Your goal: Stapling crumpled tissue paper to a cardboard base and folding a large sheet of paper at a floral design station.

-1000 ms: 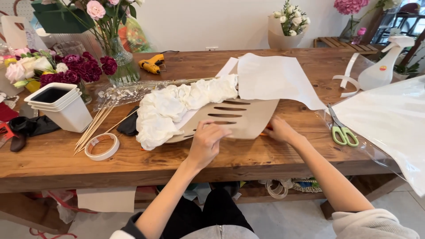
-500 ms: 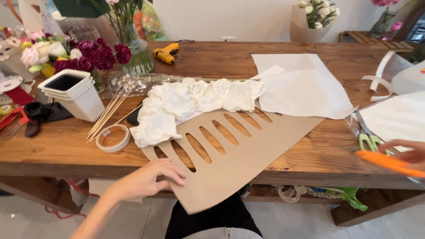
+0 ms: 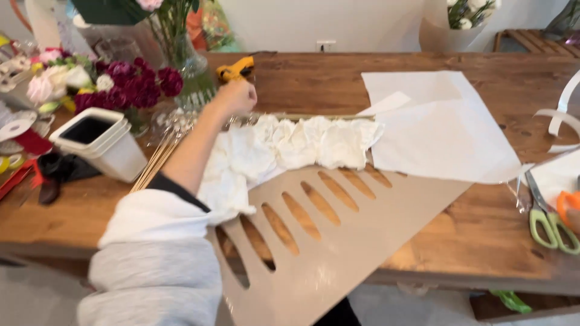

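1. Several containers sitting along the left and far edges of the wooden table (image 3: 338, 84): stacked white square pots (image 3: 106, 143) with a dark inside, contents impossible to make out; a clear glass vase (image 3: 184, 69) holding green stems and a pink bloom; a pale paper-wrapped pot (image 3: 444, 30) at the far edge holding white flowers.
2. Lying loose beside the square pots, not in any container: dark red and pale flowers (image 3: 121, 90), plus thin wooden sticks (image 3: 156, 162) running toward the near edge.
3. Reaching far across the table now, left hand (image 3: 235, 96), curled shut into a fist just beside the yellow glue gun (image 3: 235, 68); touching or gripping it, cannot tell. Half a second earlier, hovering low at the near edge by the card.
4. Right hand (image 3: 574, 220) barely showing at the right border, by the orange-handled scissors (image 3: 565, 205); fingers open or closed, cannot tell. Green-handled scissors (image 3: 547, 223) lying just beside.
5. Still lying as before: slotted tan card (image 3: 338, 241) overhanging the near edge, crumpled white tissue (image 3: 290, 145) along its upper side, white paper sheet (image 3: 441, 127) to the right.
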